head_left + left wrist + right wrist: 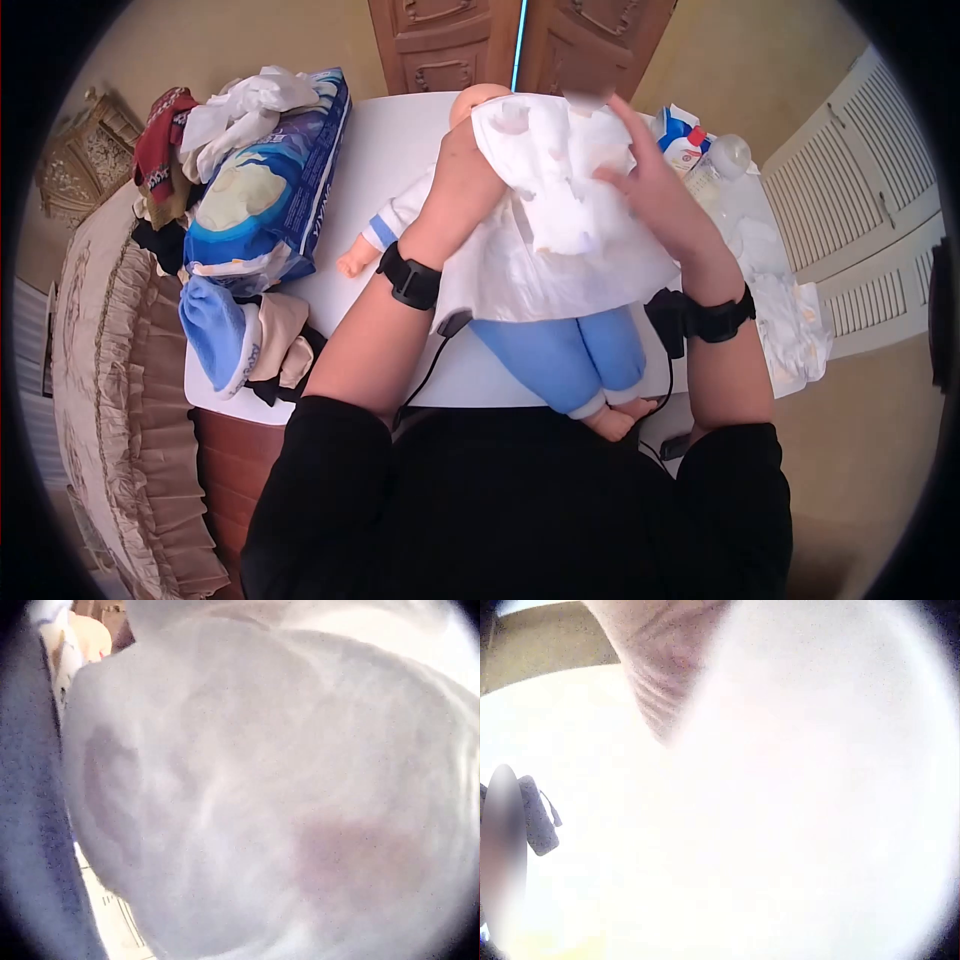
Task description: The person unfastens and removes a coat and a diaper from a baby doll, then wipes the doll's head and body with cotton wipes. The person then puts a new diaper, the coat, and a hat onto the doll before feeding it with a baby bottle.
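A white diaper [555, 215], opened out with a shiny, wide lower part, is held up over a baby doll [565, 360] in blue trousers. My left hand [465, 175] grips the diaper's left edge, its fingers mostly hidden behind the material. At the opposite edge, my right hand [660, 190] pinches the diaper, thumb in front, blurred. The doll lies on its back; the diaper covers its middle, while its head, one sleeve and its feet show. Pale material [225, 787] fills most of the left wrist view, and the right wrist view is nearly washed out in white.
A white table [350, 300] bears a blue package [265, 195] with clothes on top, and a blue cap [215, 335] beside other clothing. To the right stand a bottle with a red cap [688, 148] and a clear bottle [725, 160], near crumpled white diapers [795, 325].
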A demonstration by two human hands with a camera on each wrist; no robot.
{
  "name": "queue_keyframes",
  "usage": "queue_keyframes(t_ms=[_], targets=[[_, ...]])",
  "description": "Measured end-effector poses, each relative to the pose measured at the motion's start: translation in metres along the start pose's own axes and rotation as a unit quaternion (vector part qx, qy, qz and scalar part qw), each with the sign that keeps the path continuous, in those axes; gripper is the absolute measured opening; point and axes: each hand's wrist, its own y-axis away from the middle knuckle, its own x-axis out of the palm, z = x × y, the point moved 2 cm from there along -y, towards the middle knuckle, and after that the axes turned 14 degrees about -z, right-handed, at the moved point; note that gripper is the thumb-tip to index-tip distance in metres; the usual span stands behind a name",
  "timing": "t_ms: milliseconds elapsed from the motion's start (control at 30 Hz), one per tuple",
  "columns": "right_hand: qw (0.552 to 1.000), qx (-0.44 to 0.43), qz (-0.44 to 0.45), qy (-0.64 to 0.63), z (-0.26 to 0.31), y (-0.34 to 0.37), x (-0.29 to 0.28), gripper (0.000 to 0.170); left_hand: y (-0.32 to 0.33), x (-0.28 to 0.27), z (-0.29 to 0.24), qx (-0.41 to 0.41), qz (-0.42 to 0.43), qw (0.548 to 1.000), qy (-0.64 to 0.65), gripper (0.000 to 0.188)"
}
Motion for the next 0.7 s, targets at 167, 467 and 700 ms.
queue_keyframes(t_ms=[167,467,700], targets=[[0.99,-0.109,0.073,0.055,0.012,0.012,-0.001,0.116,-0.003,0.0,0.0,-0.075,0.036,0.991,0.107,0.031],[0.988,-0.027,-0.092,-0.119,-0.05,-0.005,-0.009,0.063,0.006,0.009,-0.012,-0.234,0.094,0.939,0.233,0.043],[0.98,0.135,-0.084,-0.121,-0.028,-0.001,-0.007,0.043,0.007,0.002,-0.028,0.081,0.054,0.995,-0.002,0.047]])
